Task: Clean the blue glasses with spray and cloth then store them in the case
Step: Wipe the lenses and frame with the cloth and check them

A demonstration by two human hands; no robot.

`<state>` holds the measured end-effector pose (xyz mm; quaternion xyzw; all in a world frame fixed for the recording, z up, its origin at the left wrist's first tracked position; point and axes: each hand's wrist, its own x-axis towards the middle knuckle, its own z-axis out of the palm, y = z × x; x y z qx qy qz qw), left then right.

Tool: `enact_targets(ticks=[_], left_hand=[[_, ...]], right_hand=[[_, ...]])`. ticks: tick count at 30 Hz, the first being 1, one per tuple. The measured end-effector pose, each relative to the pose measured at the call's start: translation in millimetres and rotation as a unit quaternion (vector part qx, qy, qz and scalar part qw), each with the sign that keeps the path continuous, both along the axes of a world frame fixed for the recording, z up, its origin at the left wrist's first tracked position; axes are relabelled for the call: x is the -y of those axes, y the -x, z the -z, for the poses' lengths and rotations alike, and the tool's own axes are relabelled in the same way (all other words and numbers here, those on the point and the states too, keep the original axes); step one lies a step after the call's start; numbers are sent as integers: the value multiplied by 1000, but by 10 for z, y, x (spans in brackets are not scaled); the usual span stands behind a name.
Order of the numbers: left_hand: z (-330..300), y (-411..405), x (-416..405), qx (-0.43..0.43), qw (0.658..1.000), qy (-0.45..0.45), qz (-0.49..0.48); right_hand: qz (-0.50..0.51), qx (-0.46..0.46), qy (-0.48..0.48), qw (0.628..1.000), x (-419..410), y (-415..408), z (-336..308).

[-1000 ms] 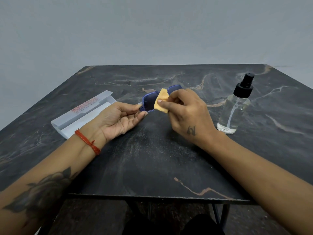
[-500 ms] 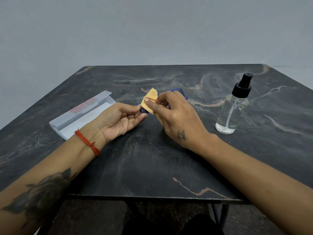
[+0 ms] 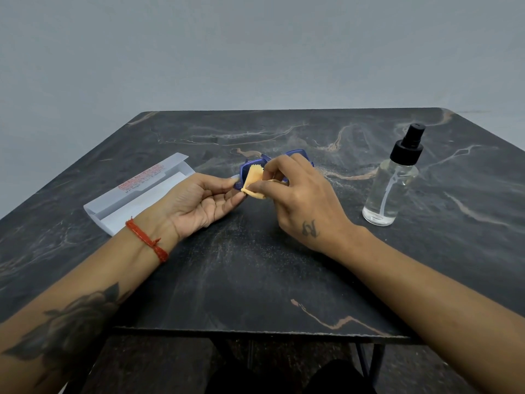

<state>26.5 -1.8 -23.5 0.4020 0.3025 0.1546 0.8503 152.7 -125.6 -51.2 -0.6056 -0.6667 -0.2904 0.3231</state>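
Two hands meet mid-bench: left hand (image 3: 203, 201) pinches the blue glasses (image 3: 297, 155) by one end to steady them, right hand (image 3: 298, 194) pinches the orange cloth (image 3: 253, 180) against a lens. Case (image 3: 136, 200) waits open toward the left edge, spray bottle (image 3: 390, 191) parked right.

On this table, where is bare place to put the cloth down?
Bare top lies in front of both hands up to the near table edge, and behind the glasses to the far edge. It is crowded between the open case and the spray bottle.
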Motion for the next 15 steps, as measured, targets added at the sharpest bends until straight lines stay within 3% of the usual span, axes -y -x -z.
enact_targets(ticks=[15], left_hand=[[-19,-2,14,-5,1000,0,-6]], right_hand=[[98,1,-51,994,40,-148,-2]])
